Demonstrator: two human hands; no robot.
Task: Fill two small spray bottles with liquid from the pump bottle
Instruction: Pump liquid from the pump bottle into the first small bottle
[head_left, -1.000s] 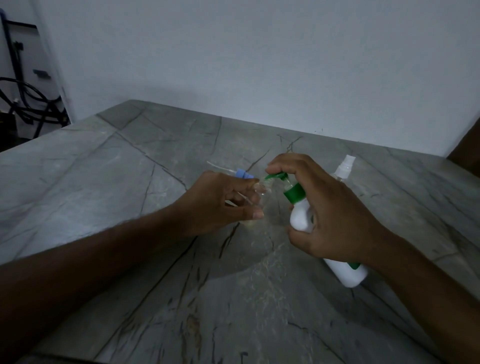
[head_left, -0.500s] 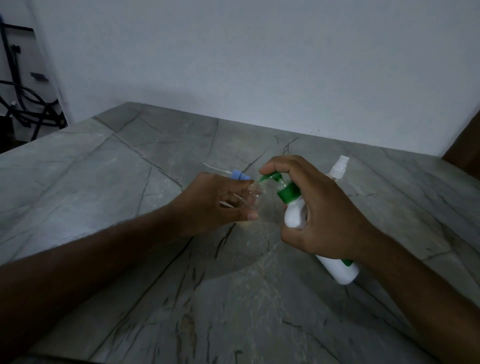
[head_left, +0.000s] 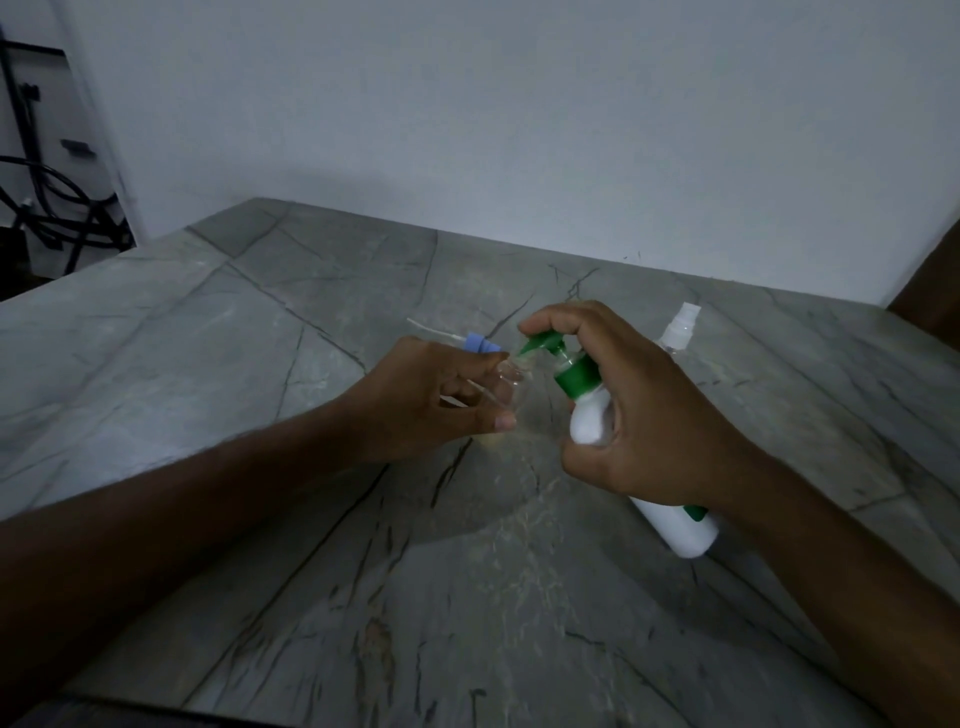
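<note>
My right hand (head_left: 654, 415) grips a white pump bottle (head_left: 589, 415) with a green collar, tilted to the left, my index finger lying on its green pump head (head_left: 543, 344). The spout points at the open neck of a small clear spray bottle (head_left: 511, 376), which my left hand (head_left: 426, 400) holds by its body. Behind my left hand a blue spray cap (head_left: 480, 344) with its thin white tube lies on the table. A second clear spray bottle (head_left: 678, 332) with a white nozzle stands behind my right hand, partly hidden.
The grey veined stone table (head_left: 311, 545) meets a white wall at the back. Black cables (head_left: 47, 208) hang beyond the table's left edge. A dark brown surface (head_left: 935, 291) shows at the far right.
Both hands and the bottles have shifted slightly; the pump bottle's spout stays at the small bottle's neck. My finger remains on the pump head.
</note>
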